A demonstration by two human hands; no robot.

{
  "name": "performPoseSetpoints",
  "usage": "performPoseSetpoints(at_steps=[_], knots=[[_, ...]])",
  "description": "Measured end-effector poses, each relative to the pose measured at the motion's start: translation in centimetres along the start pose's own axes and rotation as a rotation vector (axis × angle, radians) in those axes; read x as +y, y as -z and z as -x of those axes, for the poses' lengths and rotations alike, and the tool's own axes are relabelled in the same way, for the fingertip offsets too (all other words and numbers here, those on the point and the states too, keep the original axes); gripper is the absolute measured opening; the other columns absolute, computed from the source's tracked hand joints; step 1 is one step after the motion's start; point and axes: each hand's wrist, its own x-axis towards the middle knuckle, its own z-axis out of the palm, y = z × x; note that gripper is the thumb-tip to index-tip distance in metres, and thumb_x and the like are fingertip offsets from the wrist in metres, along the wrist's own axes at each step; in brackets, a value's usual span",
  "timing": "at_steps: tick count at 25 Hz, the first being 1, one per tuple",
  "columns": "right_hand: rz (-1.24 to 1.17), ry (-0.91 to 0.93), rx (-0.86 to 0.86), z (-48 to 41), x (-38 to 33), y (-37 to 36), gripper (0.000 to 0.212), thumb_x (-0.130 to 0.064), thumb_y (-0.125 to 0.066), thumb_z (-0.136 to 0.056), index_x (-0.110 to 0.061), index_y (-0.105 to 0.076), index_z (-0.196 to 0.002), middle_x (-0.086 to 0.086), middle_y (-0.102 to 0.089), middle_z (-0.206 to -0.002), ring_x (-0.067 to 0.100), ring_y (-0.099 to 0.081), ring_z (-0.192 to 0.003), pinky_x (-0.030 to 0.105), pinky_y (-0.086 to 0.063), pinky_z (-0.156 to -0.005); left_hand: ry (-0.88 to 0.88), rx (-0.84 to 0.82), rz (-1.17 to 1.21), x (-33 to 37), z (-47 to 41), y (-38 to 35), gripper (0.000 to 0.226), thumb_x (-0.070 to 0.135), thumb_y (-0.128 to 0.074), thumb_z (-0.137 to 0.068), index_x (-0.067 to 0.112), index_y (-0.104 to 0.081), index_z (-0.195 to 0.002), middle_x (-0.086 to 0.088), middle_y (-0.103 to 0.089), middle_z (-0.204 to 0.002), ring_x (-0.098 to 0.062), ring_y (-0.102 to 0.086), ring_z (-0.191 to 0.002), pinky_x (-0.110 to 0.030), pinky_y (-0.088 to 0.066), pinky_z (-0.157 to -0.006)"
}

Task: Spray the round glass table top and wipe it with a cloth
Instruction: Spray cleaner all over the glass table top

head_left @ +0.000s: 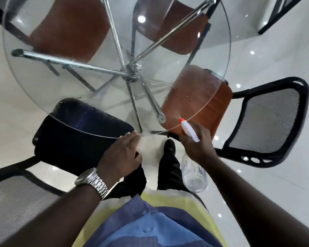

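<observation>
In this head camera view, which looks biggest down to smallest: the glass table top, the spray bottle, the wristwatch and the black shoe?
1. glass table top
2. spray bottle
3. wristwatch
4. black shoe
The shoe lies farther from the camera than the watch, so this last pair is unsure.

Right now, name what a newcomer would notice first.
The round glass table top fills the upper view, chrome legs and brown chair seats showing through. At its near edge the right hand grips a clear spray bottle, orange nozzle toward the glass; the left hand lies at the rim.
</observation>
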Motion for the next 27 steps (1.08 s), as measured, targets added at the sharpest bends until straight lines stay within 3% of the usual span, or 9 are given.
performPoseSetpoints(at_steps=[3, 6, 8, 11, 14, 19, 21, 24, 27], knots=[[-0.026, 0.008, -0.046, -1.4, -2.7, -2.6, 0.012, -0.006, -0.073, -0.084, -0.01, -0.07, -0.094, 0.007, -0.069, -0.076, 0.027, -0.062, -0.069, 0.042, -0.052, -0.067, 0.036, 0.03, 0.014, -1.6, 1.3, 0.6, 0.073, 0.039, -0.065, -0.095, 0.011, -0.038, -0.157, -0.006, -0.032, -0.167, -0.021, -0.029, -0.155, -0.032, -0.019, -0.128], [-0.033, 0.091, -0.085, -2.7, -4.8, -5.3, 0.009, -0.008, -0.069, -0.084, -0.015, -0.064, -0.085, 0.003, -0.066, -0.072, 0.024, -0.06, -0.063, 0.043, -0.052, -0.062, 0.044, 0.033, 0.029, -2.8, 2.4, 1.0, 0.075, 0.039, -0.062, -0.097, 0.01, -0.033, -0.16, -0.006, -0.028, -0.169, -0.019, -0.024, -0.156, -0.024, -0.008, -0.125], [-0.004, 0.141, -0.08, -3.3, -5.6, -6.9, 0.007, -0.008, -0.064, -0.084, -0.011, -0.059, -0.081, 0.009, -0.062, -0.07, 0.032, -0.057, -0.061, 0.043, -0.049, -0.056, 0.047, 0.032, 0.039, -3.5, 2.8, 1.0, 0.075, 0.04, -0.059, -0.099, 0.009, -0.03, -0.161, -0.006, -0.025, -0.17, -0.018, -0.022, -0.157, -0.021, -0.005, -0.122], [0.006, 0.19, -0.07, -3.5, -6.4, -7.8, 0.008, -0.005, -0.063, -0.081, -0.009, -0.057, -0.08, 0.008, -0.061, -0.069, 0.03, -0.057, -0.062, 0.04, -0.048, -0.057, 0.038, 0.03, 0.034, -4.1, 2.8, 0.8, 0.076, 0.042, -0.058, -0.099, 0.009, -0.029, -0.161, -0.006, -0.024, -0.17, -0.018, -0.021, -0.157, -0.022, -0.007, -0.123], [-0.07, 0.251, -0.118, -2.9, -5.5, -7.2, 0.01, -0.007, -0.065, -0.08, -0.011, -0.062, -0.088, 0.004, -0.066, -0.078, 0.03, -0.063, -0.069, 0.048, -0.054, -0.065, 0.033, 0.037, 0.04, -3.8, 2.2, 1.1, 0.074, 0.038, -0.061, -0.097, 0.007, -0.034, -0.159, -0.009, -0.029, -0.168, -0.022, -0.026, -0.156, -0.026, -0.012, -0.125], [-0.003, 0.258, 0.011, -1.0, 0.2, -5.2, 0.01, 0.0, -0.061, -0.08, -0.003, -0.06, -0.089, 0.007, -0.06, -0.074, 0.03, -0.055, -0.065, 0.048, -0.045, -0.06, -0.007, 0.032, 0.02, -2.3, 0.2, 1.4, 0.068, 0.031, -0.063, -0.096, 0.008, -0.041, -0.156, -0.009, -0.033, -0.166, -0.023, -0.028, -0.155, -0.033, -0.019, -0.128], [0.052, 0.294, 0.046, -0.4, 3.2, -4.2, 0.018, 0.005, -0.063, -0.076, -0.002, -0.062, -0.094, 0.004, -0.059, -0.082, 0.027, -0.056, -0.071, 0.041, -0.046, -0.063, -0.041, 0.03, 0.004, -1.2, -0.6, 1.5, 0.067, 0.03, -0.063, -0.096, 0.009, -0.042, -0.155, -0.007, -0.034, -0.166, -0.022, -0.028, -0.155, -0.027, -0.015, -0.126], [0.025, 0.291, 0.088, -0.6, 7.0, -2.7, 0.025, 0.006, -0.064, -0.075, -0.012, -0.06, -0.093, -0.018, -0.049, -0.087, 0.002, -0.051, -0.078, 0.019, -0.037, -0.071, -0.082, 0.009, -0.044, 0.6, -2.2, 1.3, 0.067, 0.028, -0.066, -0.095, 0.008, -0.043, -0.154, -0.007, -0.035, -0.166, -0.021, -0.029, -0.155, -0.024, -0.01, -0.124], [-0.031, 0.23, 0.101, -1.9, 8.2, -0.9, 0.028, 0.003, -0.063, -0.079, -0.023, -0.059, -0.09, -0.027, -0.052, -0.086, -0.006, -0.052, -0.078, 0.015, -0.036, -0.071, -0.102, -0.018, -0.087, 2.2, -4.0, 1.1, 0.068, 0.029, -0.065, -0.095, 0.009, -0.042, -0.155, -0.007, -0.033, -0.166, -0.021, -0.028, -0.155, -0.022, -0.007, -0.124]])
